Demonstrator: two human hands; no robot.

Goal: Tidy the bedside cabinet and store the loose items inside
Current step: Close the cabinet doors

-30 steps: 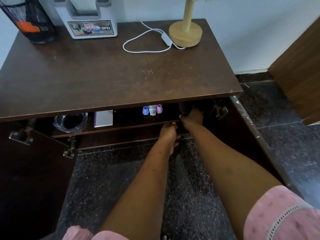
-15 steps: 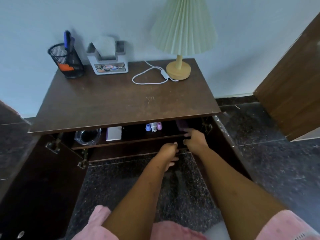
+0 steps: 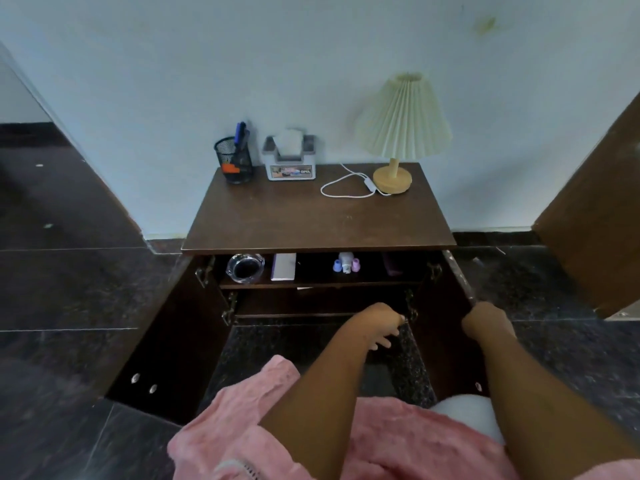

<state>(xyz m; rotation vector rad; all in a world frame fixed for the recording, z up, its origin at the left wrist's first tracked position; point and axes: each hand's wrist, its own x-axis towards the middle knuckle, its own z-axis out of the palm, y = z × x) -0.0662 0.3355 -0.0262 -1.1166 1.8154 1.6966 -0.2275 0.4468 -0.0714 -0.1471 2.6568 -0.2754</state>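
The brown bedside cabinet [image 3: 318, 223] stands against the wall with both doors swung open. Its upper shelf holds a glass ashtray [image 3: 244, 268], a white box [image 3: 284, 266], small pastel bottles [image 3: 346, 265] and a dark purple item [image 3: 393, 263]. My left hand [image 3: 381, 327] hovers in front of the lower compartment, fingers apart and holding nothing. My right hand [image 3: 485, 322] is curled over the outer edge of the right door [image 3: 446, 341].
On the cabinet top stand a black mesh pen holder [image 3: 233, 161], a tissue box [image 3: 291, 161] and a lamp [image 3: 393, 174] with a white cord [image 3: 346, 188]. The left door [image 3: 166, 323] juts out over the dark stone floor. Brown wooden furniture [image 3: 595, 220] is at right.
Both hands have drawn back from the upper shelf, leaving the purple item there. My right hand has moved out to the right door's edge. The view has pulled back and up.
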